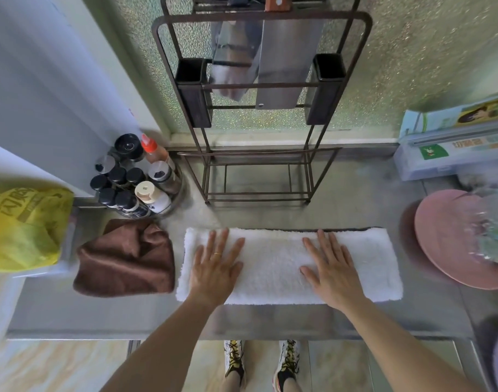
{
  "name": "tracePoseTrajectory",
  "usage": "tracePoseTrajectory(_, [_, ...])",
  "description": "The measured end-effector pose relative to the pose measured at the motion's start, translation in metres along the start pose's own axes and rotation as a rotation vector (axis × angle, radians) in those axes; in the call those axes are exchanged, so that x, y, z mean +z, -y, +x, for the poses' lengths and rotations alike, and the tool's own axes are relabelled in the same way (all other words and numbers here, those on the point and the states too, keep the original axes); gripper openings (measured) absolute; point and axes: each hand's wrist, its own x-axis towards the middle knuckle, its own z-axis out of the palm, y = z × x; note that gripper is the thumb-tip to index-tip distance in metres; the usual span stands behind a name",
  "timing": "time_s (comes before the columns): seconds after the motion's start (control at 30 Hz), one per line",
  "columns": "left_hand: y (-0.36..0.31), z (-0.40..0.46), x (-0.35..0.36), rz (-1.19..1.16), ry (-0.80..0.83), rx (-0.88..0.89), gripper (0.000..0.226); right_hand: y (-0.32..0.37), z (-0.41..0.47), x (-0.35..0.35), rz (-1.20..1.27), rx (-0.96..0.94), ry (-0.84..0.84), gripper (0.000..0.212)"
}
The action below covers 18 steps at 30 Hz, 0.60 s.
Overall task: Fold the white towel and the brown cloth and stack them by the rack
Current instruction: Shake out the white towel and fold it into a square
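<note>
With our left hand (213, 267) and right hand (331, 268) pressing flat and open on the white towel (273, 267), we risk dragging its fold crooked.

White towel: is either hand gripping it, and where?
Nothing is gripped. The left hand and right hand lie flat, palms down, on the white towel.

One white towel (287, 264) lies on the worktop (355, 199), with one brown cloth (123, 258) at its nine o'clock. Two hands press it: left hand (213, 267), right hand (335, 273). One metal rack (259, 171) stands at twelve o'clock, one pink plate (451, 239) at three, and one yellow bag (24, 227) at nine.
</note>
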Motion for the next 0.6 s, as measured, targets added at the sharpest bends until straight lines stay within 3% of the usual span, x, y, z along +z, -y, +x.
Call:
tracePoseTrajectory(0.33, [-0.017,-0.002,0.012,-0.027,-0.066,-0.19,0.068,-0.045,-0.014,0.005,0.005,0.23,-0.039,0.079])
tracePoseTrajectory(0.6, [-0.024,0.0,0.015,-0.03,-0.031,-0.271,0.066,-0.053,-0.01,0.007,0.041,0.23,-0.043,0.076])
